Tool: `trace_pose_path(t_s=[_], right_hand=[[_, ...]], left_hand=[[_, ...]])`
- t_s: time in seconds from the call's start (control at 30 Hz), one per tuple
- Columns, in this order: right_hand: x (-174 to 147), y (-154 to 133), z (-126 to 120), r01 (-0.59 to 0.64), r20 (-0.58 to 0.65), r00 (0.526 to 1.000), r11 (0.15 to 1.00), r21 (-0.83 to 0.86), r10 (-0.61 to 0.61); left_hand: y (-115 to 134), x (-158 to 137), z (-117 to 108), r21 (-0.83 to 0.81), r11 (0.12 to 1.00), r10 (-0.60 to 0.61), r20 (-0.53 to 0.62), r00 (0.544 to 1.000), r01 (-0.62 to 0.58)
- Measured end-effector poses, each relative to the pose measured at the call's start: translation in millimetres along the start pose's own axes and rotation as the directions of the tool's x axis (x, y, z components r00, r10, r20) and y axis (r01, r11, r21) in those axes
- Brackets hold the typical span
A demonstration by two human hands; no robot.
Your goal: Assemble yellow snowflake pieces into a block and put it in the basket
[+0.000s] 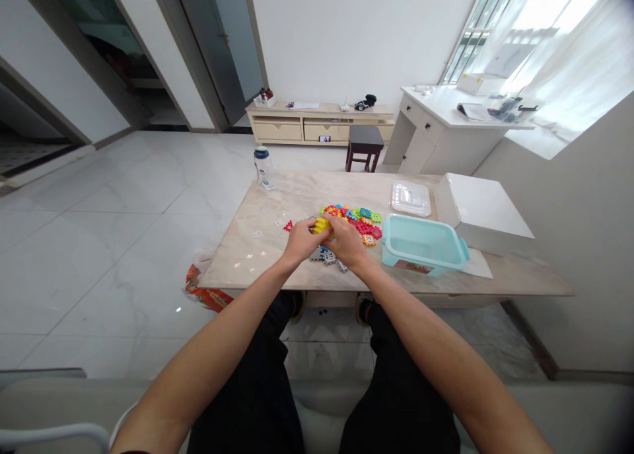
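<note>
Between my two hands, above the near middle of the table, is a small stack of yellow plastic building pieces (321,225). My left hand (302,240) grips it from the left and my right hand (345,240) from the right, fingers closed round it. Behind and to the right of my hands lies a pile of red, blue, green and orange interlocking pieces (365,227). Grey pieces with white window frames (329,258) lie just below my hands. A red piece (288,226) and a loose white frame (279,223) rest to the left.
A light-blue plastic tub (421,239) stands right of the pile, with a clear lid (411,197) behind it. A white box (488,209) sits farther right. A water bottle (264,168) stands at the far left corner of the marble-patterned table (242,246).
</note>
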State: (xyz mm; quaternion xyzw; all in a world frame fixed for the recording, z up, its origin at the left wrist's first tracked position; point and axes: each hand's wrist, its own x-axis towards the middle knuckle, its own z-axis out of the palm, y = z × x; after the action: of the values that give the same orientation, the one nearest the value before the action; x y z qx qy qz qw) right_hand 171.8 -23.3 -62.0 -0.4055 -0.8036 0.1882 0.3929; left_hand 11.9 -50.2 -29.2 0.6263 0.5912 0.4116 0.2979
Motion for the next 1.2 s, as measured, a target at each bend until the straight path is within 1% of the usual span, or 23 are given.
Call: trace_pose_path(t_s=[0.1,0.2,0.37,0.53,0.6,0.8,0.93,1.03,1.13,1.2], right_hand=[[2,3,2,0.055,-0.016,0.998,0.998,0.031,-0.054],[2,5,6,0.069,-0.024,0.997,0.997,0.044,-0.068],[-1,11,8,0.021,0.000,1.000,0.999,0.026,-0.021],[-3,14,5,0.067,0.085,0.994,0.998,0.017,-0.069],[-3,15,7,0.074,0.072,0.995,0.997,0.016,-0.075],[-4,13,15,0.064,-0.048,0.997,0.998,0.007,-0.064],[-2,13,16,0.069,-0.032,0.997,0.998,0.010,-0.068],[-1,13,15,0.051,-0.020,0.999,0.999,0.013,-0.051],[0,12,15,0.040,-0.033,0.999,0.998,0.040,-0.038],[0,9,15,0.042,-0.055,0.998,0.996,0.079,-0.038]], left_hand=[[2,0,0,-0.018,0.999,0.033,-0.053,0.998,-0.034],[3,2,-1,-0.033,0.999,0.033,-0.073,0.997,-0.036],[-5,4,0,-0.032,0.999,0.013,0.020,1.000,-0.012],[-15,8,2,-0.051,0.999,-0.002,0.100,0.995,0.007],[-17,8,3,-0.049,0.999,0.003,0.088,0.996,0.002],[-12,7,7,-0.068,0.998,0.016,-0.010,1.000,-0.016],[-14,7,8,-0.041,0.999,0.019,-0.036,0.999,-0.020],[-15,7,7,-0.026,0.999,0.025,-0.033,0.999,-0.026],[-14,7,6,-0.030,0.999,0.031,-0.035,0.999,-0.032],[-13,8,3,0.002,0.999,0.051,-0.063,0.997,-0.051]])
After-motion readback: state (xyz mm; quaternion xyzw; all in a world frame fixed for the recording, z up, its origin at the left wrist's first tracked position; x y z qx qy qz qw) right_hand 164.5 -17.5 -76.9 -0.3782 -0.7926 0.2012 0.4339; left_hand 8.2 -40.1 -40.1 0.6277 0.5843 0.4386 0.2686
